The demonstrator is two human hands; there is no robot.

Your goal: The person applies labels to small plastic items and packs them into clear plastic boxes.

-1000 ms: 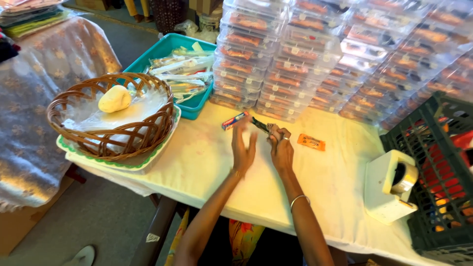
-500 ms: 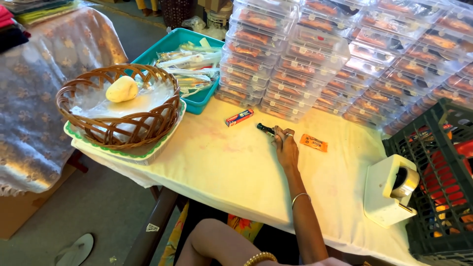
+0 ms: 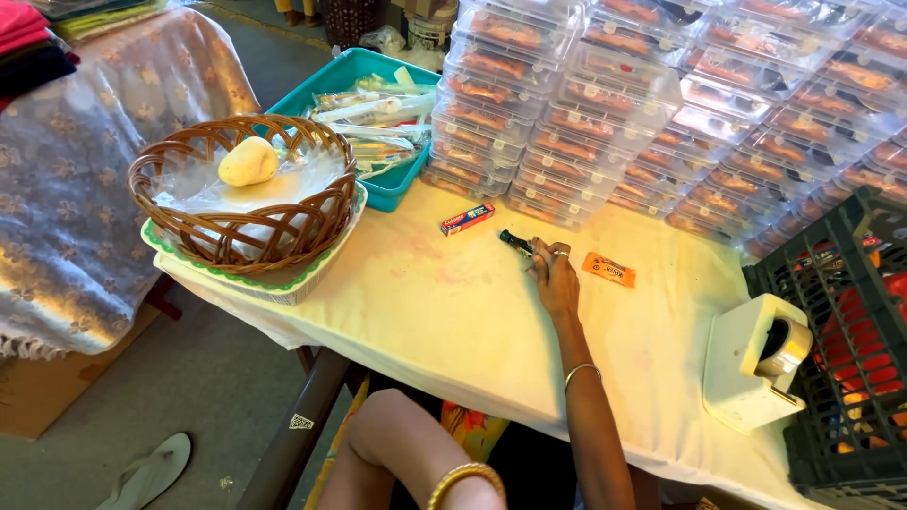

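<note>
Left hand is gone from the surface (image 3: 444,312) now; a moment ago it was up beside the right, and only its bent arm (image 3: 406,453) with a gold bangle shows low in view, so its grip can't be told. The right hand (image 3: 553,274) stays put, fingers curled around a dark sachet (image 3: 515,242) that pokes out toward the red box (image 3: 467,219). The orange packet (image 3: 607,270) lies just beside the hand, untouched. Basket (image 3: 248,194) with its pale lump (image 3: 248,161), teal tray (image 3: 378,104), stacked clear boxes (image 3: 661,113) and tape dispenser (image 3: 756,359) sit around. One-handed work for now.
</note>
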